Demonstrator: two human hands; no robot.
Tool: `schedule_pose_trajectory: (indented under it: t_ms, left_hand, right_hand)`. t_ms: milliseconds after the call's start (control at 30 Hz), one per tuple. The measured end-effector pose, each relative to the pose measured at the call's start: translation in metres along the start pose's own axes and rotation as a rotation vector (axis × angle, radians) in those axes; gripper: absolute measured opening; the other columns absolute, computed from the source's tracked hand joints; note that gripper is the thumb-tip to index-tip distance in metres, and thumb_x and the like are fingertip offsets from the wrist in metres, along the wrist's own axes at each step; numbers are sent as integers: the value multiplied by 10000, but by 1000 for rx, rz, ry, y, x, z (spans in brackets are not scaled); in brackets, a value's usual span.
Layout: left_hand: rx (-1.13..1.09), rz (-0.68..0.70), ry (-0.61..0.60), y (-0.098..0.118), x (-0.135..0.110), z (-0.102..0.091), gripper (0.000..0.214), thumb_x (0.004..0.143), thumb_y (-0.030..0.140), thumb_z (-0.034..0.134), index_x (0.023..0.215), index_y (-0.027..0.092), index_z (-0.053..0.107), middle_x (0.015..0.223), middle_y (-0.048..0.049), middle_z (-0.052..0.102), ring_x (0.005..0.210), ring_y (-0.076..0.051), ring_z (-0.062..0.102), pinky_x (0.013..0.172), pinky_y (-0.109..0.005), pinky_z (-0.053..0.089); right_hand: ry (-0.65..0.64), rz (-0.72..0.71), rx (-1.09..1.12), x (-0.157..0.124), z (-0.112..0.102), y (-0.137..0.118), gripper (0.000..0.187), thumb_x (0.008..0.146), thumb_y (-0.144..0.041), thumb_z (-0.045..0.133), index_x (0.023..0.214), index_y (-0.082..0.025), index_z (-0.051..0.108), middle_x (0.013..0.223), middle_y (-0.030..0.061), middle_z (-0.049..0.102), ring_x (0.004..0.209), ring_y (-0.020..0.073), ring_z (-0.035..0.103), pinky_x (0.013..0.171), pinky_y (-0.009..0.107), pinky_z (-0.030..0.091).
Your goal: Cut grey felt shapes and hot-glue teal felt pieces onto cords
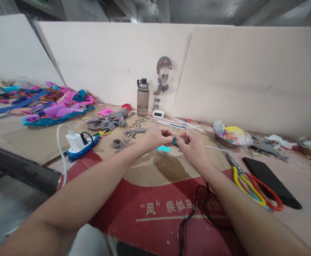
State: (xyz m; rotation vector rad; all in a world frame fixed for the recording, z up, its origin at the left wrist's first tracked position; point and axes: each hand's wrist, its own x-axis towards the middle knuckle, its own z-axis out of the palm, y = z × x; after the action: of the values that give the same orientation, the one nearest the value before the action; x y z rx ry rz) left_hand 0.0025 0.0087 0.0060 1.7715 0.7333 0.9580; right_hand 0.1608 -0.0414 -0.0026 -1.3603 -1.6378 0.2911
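Observation:
Both my hands meet over the middle of the cardboard-covered table. My left hand and my right hand each pinch a small dark teal felt piece between thumb and fingers. Their fingers are curled closed around it. Just below the hands a bright turquoise felt scrap lies on the cardboard. Grey felt cut-outs with small pink dots lie to the left, beyond my left hand.
A power strip with a white plug sits left. Yellow and red scissors and a black flat case lie right. A metal bowl of coloured scraps, a water bottle, a small clock and felt piles stand behind.

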Motion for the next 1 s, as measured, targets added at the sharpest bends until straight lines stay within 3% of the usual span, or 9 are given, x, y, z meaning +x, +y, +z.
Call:
schedule_pose_trajectory:
  t_ms: [167,333,533,833,1000]
  left_hand:
    - [-23,-73,-47,3,0,-2,50,740,151,636,726,122,674,613,-29,684,525,-80,608,527,-174,497]
    - [-169,-163,-147,3,0,-3,87,778,178,683,818,104,662,710,-78,726,617,-108,680,615,-207,554]
    - [-257,-202,-96,0,0,-2,201,777,176,710,924,122,584,749,-91,736,677,-165,721,651,-279,590]
    - [-160,-209,-116,-1,1,-3,174,824,275,663,840,110,610,651,-75,703,575,-143,687,548,-227,546]
    - [-95,-207,-112,-2,0,-2,195,813,286,647,927,129,637,636,-50,684,521,-113,633,427,-164,412]
  right_hand:
    - [-4,-27,-8,-1,-1,2,142,798,-319,538,695,-223,556,542,-29,489,531,143,422,550,285,309]
    - [0,52,45,-1,-2,5,152,799,-330,531,689,-226,542,545,-20,534,528,150,452,549,286,326]
    - [5,97,56,-1,-2,8,141,776,-324,540,669,-232,532,541,-16,538,512,155,461,535,287,325]
    - [-10,82,34,-3,0,6,174,773,-363,521,682,-217,539,572,-16,520,551,140,438,548,273,342]
    - [22,122,76,-3,0,7,158,764,-355,525,677,-223,527,569,-19,508,540,142,430,551,280,341]
